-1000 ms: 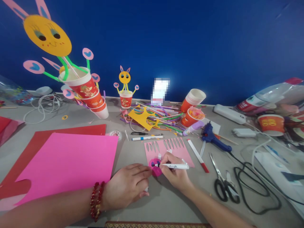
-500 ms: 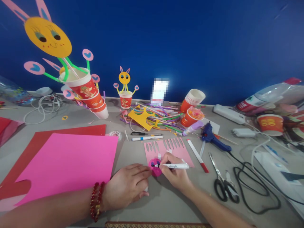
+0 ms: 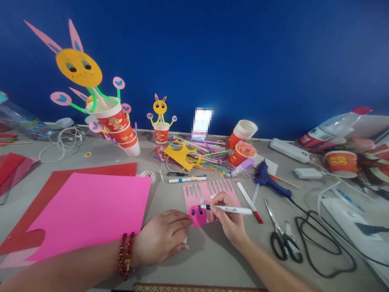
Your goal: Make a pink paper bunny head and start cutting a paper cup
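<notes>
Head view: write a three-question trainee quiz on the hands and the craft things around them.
1. True or false: the right hand holds a white acrylic marker pen with its tip at the round magenta paper piece.
2. What does the left hand press on? A) black-handled scissors B) the round magenta paper piece C) blue hot glue gun
3. Fill in: the left wrist wears a ___ beaded bracelet.

Key: 1 true; 2 B; 3 red.
</notes>
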The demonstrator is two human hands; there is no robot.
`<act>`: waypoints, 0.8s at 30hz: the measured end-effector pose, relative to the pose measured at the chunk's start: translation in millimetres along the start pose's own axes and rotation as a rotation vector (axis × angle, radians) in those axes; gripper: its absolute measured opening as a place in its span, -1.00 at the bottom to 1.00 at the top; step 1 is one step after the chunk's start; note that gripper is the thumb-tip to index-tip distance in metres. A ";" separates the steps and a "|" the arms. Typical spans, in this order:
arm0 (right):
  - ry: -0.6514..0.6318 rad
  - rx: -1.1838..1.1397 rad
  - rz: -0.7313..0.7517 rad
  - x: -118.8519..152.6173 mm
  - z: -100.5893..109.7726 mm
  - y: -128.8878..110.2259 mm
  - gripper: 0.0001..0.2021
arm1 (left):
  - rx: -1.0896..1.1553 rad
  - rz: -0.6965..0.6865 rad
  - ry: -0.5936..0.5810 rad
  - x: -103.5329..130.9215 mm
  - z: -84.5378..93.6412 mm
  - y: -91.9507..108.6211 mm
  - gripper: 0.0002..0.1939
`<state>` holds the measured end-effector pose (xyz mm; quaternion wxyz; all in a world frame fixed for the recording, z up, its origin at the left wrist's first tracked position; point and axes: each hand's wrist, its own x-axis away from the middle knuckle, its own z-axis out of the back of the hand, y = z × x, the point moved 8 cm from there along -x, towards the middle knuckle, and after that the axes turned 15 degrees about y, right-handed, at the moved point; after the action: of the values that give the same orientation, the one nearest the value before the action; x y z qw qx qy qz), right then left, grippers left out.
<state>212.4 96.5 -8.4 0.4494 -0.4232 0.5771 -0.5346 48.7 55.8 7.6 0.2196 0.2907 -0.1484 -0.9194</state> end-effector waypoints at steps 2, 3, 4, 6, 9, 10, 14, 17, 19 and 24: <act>0.025 0.014 0.060 -0.2 6.8 -6.8 -0.90 | 0.015 -0.001 0.008 -1.4 1.5 1.3 -0.83; 0.035 0.027 0.092 -0.3 10.6 -10.2 -0.90 | 0.025 -0.001 0.014 -2.0 2.5 2.0 -0.83; 0.041 0.040 0.122 -0.3 14.1 -13.3 -0.90 | 0.034 0.004 0.022 -2.6 3.9 2.4 -0.83; 0.041 0.055 0.172 0.2 19.9 -18.9 -0.89 | 0.049 0.022 0.039 -3.7 7.2 2.9 -0.84; 0.033 0.032 0.220 2.8 25.2 -25.6 -0.88 | 0.069 0.058 0.054 -5.9 11.1 4.1 -0.84; 0.027 0.014 0.231 4.4 25.7 -27.7 -0.87 | 0.074 0.068 0.054 -7.2 12.0 5.1 -0.83; -0.021 -0.050 0.261 13.4 22.4 -35.1 -0.86 | 0.067 0.074 0.088 -18.1 16.6 12.6 -0.82; -0.047 -0.084 0.244 19.1 19.0 -37.9 -0.85 | 0.074 0.098 0.138 -30.9 19.6 16.5 -0.78; -0.061 -0.126 0.217 21.7 17.4 -39.0 -0.86 | 0.106 0.132 0.160 -38.7 19.1 17.1 -0.76; -0.078 -0.114 0.233 25.2 16.2 -43.3 -0.87 | 0.130 0.145 0.171 -50.4 14.6 21.3 -0.77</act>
<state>222.4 65.2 32.7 0.5058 -0.3986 0.6338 -0.4284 83.7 64.3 51.3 0.2781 0.3701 -0.2090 -0.8614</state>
